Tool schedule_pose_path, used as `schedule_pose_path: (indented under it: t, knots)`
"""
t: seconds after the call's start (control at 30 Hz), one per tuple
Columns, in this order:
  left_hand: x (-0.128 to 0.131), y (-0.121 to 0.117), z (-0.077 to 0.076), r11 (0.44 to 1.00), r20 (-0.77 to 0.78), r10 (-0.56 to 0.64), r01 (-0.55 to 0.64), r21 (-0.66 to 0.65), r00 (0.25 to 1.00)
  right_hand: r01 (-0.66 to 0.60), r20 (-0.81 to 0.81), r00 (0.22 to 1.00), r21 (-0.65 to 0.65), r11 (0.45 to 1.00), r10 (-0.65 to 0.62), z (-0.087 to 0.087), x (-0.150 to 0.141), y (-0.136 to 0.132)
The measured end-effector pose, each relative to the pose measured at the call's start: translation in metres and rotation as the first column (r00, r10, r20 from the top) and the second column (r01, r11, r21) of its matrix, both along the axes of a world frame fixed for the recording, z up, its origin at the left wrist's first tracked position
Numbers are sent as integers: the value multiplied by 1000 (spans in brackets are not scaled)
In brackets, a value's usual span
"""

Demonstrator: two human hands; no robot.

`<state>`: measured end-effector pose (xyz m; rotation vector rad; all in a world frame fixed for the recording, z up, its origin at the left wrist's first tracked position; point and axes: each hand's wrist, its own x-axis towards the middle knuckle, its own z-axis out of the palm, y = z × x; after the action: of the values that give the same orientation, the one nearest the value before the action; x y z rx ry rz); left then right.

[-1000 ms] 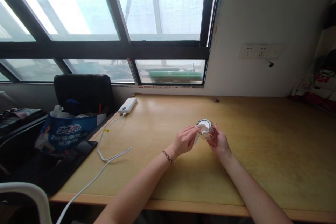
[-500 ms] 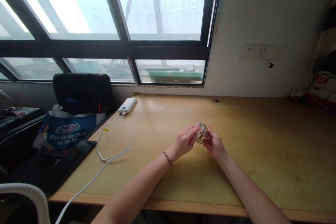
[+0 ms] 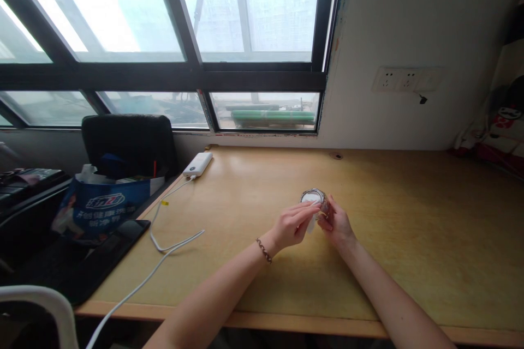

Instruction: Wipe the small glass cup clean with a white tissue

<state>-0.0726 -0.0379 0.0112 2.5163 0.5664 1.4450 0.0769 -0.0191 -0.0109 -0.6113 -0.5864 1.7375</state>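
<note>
Over the middle of a wooden desk [image 3: 409,229], both my hands meet around a small clear glass jar [image 3: 314,198] with a pale round opening or lid facing up. My right hand [image 3: 336,224] wraps the jar's right side and grips it. My left hand [image 3: 291,225] has its fingers pinched together on a small white piece, perhaps a wipe, pressed against the jar's left side. A beaded bracelet [image 3: 264,250] sits on my left wrist.
A white power bank [image 3: 198,164] lies at the desk's back left, its white cable [image 3: 164,240] trailing to the front edge. To the left stand a black chair [image 3: 129,142], a blue printed bag [image 3: 98,204] and a dark tablet [image 3: 102,251]. Wall sockets [image 3: 405,80] are behind.
The jar turned in my hands: its round face tilted away half a second ago and now faces up again. Both hands shifted slightly left and closer to me.
</note>
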Motion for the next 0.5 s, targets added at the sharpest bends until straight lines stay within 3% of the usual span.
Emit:
schedule_pose_path:
  t: [0.5]
  knots:
    - [0,-1,-3,998,-25,-57,57,7,998,20,-123,992,12,1000,-19,-4,8,8]
